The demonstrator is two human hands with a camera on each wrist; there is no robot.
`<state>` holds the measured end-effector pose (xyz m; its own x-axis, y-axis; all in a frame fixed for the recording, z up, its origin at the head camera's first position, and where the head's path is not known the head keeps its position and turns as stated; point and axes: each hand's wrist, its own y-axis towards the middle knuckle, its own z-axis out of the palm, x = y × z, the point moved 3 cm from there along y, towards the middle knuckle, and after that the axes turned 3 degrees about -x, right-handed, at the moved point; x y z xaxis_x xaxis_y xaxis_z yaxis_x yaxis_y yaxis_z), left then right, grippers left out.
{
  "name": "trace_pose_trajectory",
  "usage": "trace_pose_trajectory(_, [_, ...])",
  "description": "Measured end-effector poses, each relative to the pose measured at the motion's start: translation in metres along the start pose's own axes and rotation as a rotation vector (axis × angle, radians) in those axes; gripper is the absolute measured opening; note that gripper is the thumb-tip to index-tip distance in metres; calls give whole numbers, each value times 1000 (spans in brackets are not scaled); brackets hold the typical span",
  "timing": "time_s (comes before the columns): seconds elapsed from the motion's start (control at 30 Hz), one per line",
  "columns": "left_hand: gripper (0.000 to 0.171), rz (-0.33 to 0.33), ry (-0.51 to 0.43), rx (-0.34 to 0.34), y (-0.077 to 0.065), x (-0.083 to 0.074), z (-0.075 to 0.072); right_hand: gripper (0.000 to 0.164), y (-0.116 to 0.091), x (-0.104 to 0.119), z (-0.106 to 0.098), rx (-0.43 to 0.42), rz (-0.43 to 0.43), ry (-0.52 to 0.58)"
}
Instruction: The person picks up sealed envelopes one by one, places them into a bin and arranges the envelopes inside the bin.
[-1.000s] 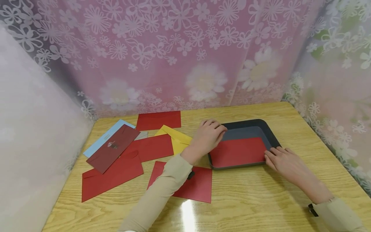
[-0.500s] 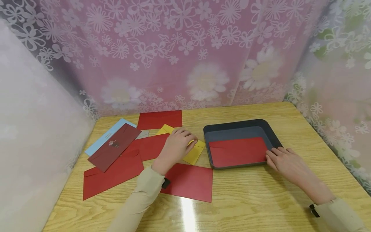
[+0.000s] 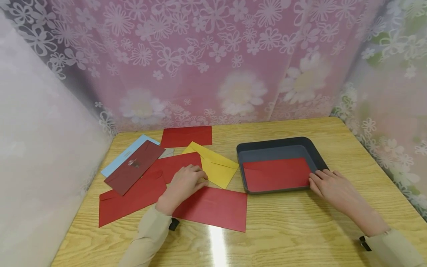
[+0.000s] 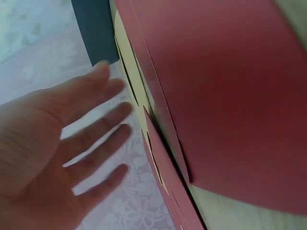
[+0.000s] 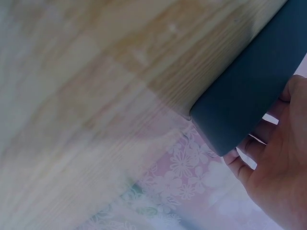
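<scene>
Red envelope (image 3: 220, 209) lies flat on the table (image 3: 287, 230), well clear of the back edge, right end near the tray's (image 3: 275, 144) front-left corner. Should be light, bendy, slickish, easily creased; pinch it by a long edge. Left hand (image 3: 185, 181) hovers low at its back-left corner, fingers loose, spread, nothing held. Right hand (image 3: 335, 187) comes in from the right, fingertips bent over the tray rim near its front-right corner.

A hand could pass over the yellow wood-grain table (image 3: 283, 222) before the dark grey rectangular tray (image 3: 273, 148). The tray's raised walls obstruct sideways entry; the person's right hand (image 3: 335, 191) blocks its near right corner, the yellow paper envelope (image 3: 218, 167) crowds its left.
</scene>
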<state>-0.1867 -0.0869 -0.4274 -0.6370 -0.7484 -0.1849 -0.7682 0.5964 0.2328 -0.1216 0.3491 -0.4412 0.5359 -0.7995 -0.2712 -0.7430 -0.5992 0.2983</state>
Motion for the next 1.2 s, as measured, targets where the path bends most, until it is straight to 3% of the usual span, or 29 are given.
trace_pose_trajectory(0.13, [20, -49, -56, 57, -10, 3, 3, 88, 0, 0, 1, -36, -10, -6])
trace_pose_trajectory(0.2, [25, -73, -78, 82, -14, 5, 3, 90, 1, 0, 1, -45, -4, -2])
trace_pose_trajectory(0.4, [40, -84, -144, 148, -18, 6, 3, 75, 0, 0, 1, -22, 7, 8])
trace_pose_trajectory(0.63, [46, -64, -185, 183, -17, 8, 6, 27, 0, 0, 0, 24, 10, 10])
trace_pose_trajectory(0.9, [44, -118, -208, 264, -19, 8, 9, 75, 1, 0, 2, -63, 25, 28])
trace_pose_trajectory(1.2, [45, -128, -358, 309, -25, 6, 3, 74, 1, -1, 1, -47, 34, 27])
